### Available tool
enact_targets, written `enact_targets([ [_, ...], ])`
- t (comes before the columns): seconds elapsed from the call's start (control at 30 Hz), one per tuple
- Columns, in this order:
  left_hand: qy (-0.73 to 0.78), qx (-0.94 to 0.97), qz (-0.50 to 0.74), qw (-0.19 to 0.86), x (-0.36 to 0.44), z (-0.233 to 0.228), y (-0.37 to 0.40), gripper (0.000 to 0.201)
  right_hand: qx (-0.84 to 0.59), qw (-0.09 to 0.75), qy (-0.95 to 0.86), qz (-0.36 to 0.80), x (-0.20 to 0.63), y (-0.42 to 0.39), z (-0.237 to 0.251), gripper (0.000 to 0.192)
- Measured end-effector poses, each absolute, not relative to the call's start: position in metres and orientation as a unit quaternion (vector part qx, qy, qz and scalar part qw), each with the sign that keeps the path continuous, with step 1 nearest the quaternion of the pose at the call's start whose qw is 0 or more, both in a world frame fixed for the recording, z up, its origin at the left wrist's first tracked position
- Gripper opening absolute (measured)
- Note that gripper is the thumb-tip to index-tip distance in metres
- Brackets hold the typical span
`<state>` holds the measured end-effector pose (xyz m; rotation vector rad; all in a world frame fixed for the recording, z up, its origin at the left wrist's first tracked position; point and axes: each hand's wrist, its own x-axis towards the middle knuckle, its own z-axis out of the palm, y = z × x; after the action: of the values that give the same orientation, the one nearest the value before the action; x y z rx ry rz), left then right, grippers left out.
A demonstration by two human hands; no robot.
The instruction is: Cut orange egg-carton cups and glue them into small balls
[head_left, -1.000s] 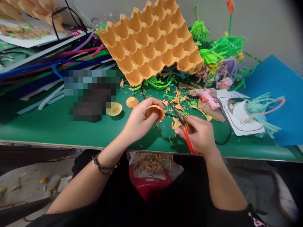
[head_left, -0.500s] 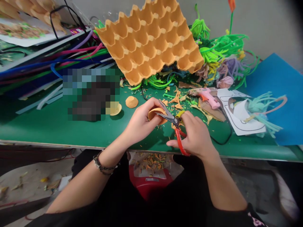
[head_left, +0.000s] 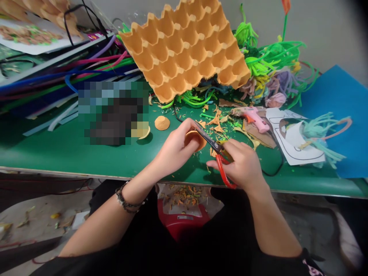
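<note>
An orange cup [head_left: 197, 138] is pinched in the left hand [head_left: 175, 149] above the green surface [head_left: 57, 153]. Red-handled scissors [head_left: 219, 159] are gripped by the closed right hand [head_left: 244, 166], their blades set against the cup. An egg tray [head_left: 185, 48] is propped behind.

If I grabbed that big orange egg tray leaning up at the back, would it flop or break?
The egg tray would probably stay stiff: it leans tilted without sagging. It looks like thin moulded pulp, so likely light. Its lower edge is ragged, and the left hand holds a cut-out cup at the scissors gripped by the right hand, so it probably tears easily.
</note>
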<state>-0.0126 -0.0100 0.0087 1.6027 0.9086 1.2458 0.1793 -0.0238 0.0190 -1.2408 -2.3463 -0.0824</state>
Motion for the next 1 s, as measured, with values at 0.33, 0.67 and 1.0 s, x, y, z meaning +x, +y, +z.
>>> enact_targets([
  [0.33,0.367,0.612,0.499,0.491,-0.0109,0.0124,-0.0103,0.013,-0.471,0.188,-0.858,-0.08,0.1777,-0.0228,0.0192,0.07],
  [0.67,0.348,0.612,0.505,0.499,-0.01,0.0099,-0.0101,0.016,-0.465,0.184,-0.857,-0.125,0.1781,-0.0228,0.0182,0.072],
  [1.0,0.394,0.618,0.493,0.47,-0.0078,0.0098,-0.013,0.017,-0.472,0.175,-0.837,-0.216,0.1735,-0.0283,0.0179,0.071],
])
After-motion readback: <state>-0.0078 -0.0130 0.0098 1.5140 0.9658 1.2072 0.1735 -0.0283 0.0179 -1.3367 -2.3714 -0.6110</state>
